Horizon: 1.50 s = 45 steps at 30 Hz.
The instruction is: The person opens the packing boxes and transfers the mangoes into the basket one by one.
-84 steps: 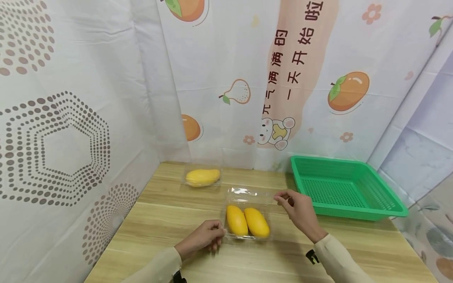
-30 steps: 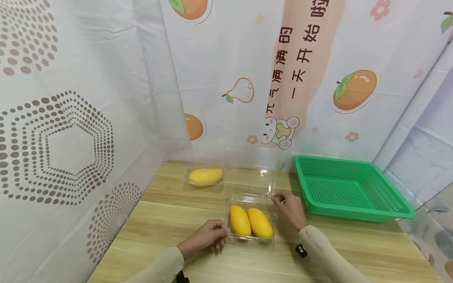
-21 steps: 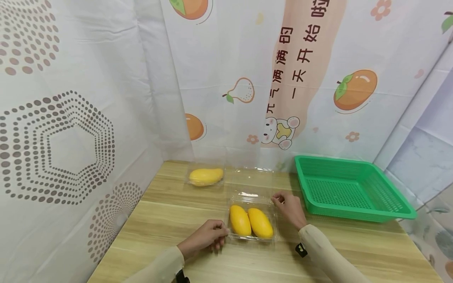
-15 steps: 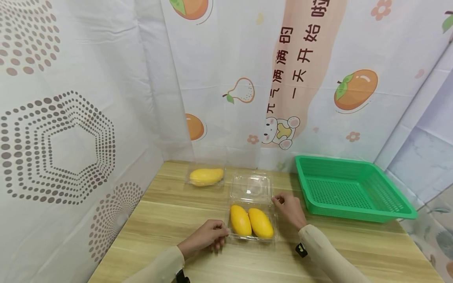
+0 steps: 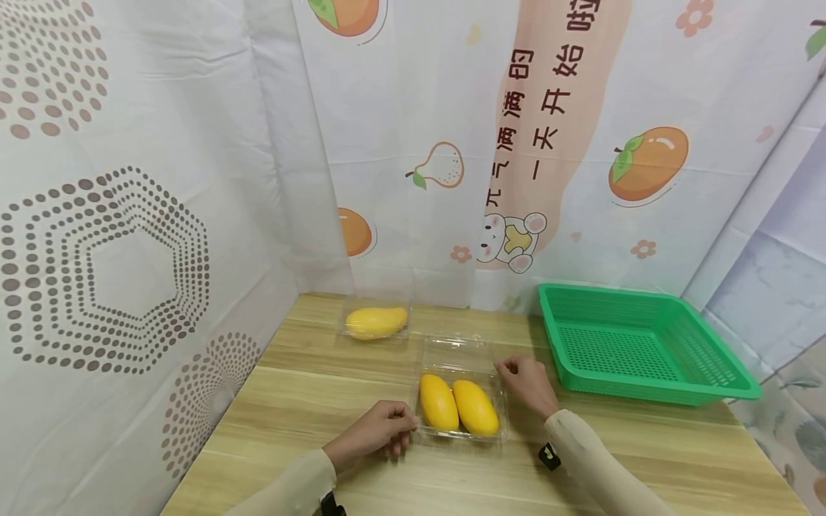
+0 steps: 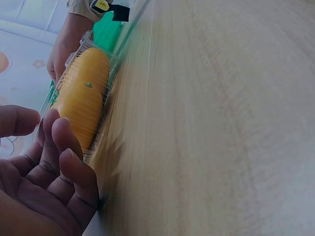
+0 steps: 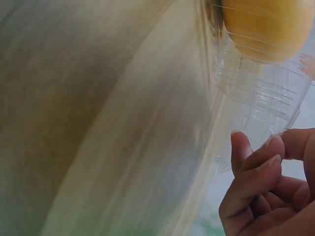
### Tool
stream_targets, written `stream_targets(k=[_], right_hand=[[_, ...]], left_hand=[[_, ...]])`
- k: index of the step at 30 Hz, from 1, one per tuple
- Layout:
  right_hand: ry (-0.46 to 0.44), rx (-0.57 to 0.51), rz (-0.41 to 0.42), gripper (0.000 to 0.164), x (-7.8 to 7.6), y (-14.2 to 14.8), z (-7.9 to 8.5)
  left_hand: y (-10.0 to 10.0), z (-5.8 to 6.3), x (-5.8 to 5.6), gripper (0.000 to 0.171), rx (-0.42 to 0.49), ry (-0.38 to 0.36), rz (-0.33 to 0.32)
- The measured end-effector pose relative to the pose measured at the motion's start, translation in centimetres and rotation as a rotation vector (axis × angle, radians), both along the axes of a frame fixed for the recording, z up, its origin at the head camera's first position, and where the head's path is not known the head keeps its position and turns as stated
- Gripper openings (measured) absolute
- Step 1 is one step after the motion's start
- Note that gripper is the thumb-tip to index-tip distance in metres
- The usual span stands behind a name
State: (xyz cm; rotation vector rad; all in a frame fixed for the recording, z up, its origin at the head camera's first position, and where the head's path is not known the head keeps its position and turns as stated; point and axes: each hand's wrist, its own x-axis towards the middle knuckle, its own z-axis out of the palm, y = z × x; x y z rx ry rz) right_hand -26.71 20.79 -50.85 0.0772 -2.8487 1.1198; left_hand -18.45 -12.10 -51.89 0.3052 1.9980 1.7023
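Note:
A clear plastic clamshell box (image 5: 458, 436) holds two yellow mangoes (image 5: 475, 407) side by side, its lid (image 5: 457, 351) raised at the back. At the near left corner, my left hand (image 5: 377, 433) pinches the box's rim between thumb and index finger; in the left wrist view its other fingers curl beside the mangoes. My right hand (image 5: 528, 383) is at the far right corner, by the hinge. The right wrist view shows its thumb and index finger pinching the clear edge there. Behind and to the left, another clear box (image 5: 342, 331) contains one mango (image 5: 376, 323).
A green plastic basket (image 5: 645, 394) with a perforated bottom stands at the back right of the wooden table (image 5: 290, 387). A printed curtain (image 5: 400, 236) hangs along the table's back edge, and another patterned sheet (image 5: 245, 301) borders the left side.
The lid went farther back, then its far edge came nearer the base. My right hand moved from beside the lid in to the hinge corner. The left hand stays at its corner.

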Motion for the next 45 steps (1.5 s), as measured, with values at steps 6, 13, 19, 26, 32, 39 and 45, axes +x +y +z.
stream_targets(k=[6, 13, 19, 26, 32, 39, 45], right_hand=[[-0.004, 0.009, -0.002, 0.025, 0.2, 0.0, 0.1], [-0.004, 0.108, -0.036, 0.03, 1.3, -0.2, 1.2], [0.053, 0.14, 0.026, 0.026, 3.0, -0.6, 2.8], [0.092, 0.155, 0.163, 0.03, 5.2, -1.5, 4.0], [0.147, 0.228, 0.27, 0.05, 6.4, -2.8, 3.9], [0.172, 0.365, 0.277, 0.062, 7.2, -4.4, 3.0], [0.192, 0.451, 0.265, 0.068, 7.4, -5.1, 2.7]], left_hand=[[0.0, 0.0, 0.0, 0.034, -0.006, 0.005, 0.005], [0.0, -0.1, 0.0, 0.035, -0.001, 0.003, 0.002], [0.1, -0.3, -0.1, 0.034, -0.008, 0.006, 0.009], [0.2, -0.1, -0.1, 0.034, -0.016, 0.012, 0.005], [0.1, -0.1, -0.1, 0.031, -0.002, 0.01, 0.0], [0.2, -0.1, -0.1, 0.032, -0.005, 0.011, -0.002], [0.2, 0.1, -0.1, 0.033, -0.013, 0.01, -0.004]])
